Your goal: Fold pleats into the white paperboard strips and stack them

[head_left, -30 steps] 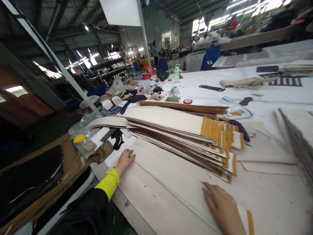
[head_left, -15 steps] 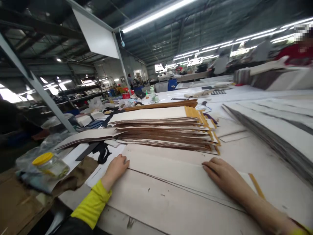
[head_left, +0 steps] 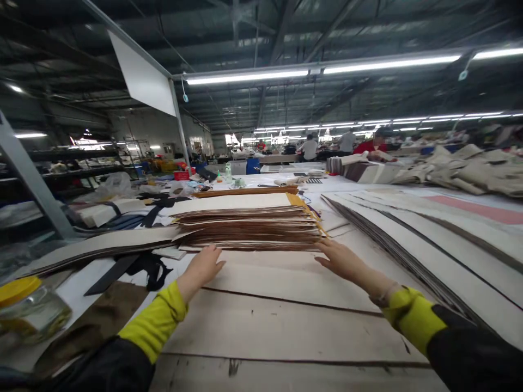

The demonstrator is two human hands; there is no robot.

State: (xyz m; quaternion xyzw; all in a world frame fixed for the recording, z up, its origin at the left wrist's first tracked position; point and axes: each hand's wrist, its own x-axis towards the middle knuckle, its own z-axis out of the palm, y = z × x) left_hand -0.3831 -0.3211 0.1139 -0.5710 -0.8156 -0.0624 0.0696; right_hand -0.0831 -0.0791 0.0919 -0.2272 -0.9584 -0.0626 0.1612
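A thick stack of long, flat strips (head_left: 241,231), pale on top with brown edges and yellow tabs on the right end, lies across the table ahead of me. My left hand (head_left: 204,265) is at its near left edge, fingers stretched forward and thumb apart. At the near right corner, my right hand (head_left: 345,264) reaches toward the yellow tabs, its thumb apart from the fingers. Its fingertips seem to touch the stack; contact by the left fingertips I cannot tell. Under my hands lie wide pale sheets (head_left: 261,332) with dark seams between them.
Long grey-edged layers (head_left: 408,234) lie to the right. On the left are a yellow-lidded jar (head_left: 35,310), black scraps (head_left: 152,271) and another strip pile (head_left: 110,242). A metal post (head_left: 38,179) rises at the left. People work farther back, one in red (head_left: 370,146).
My view has turned right. Both hands have moved forward to the stack's near edge, from the pale strip in front. That strip's yellow end no longer shows on the right.
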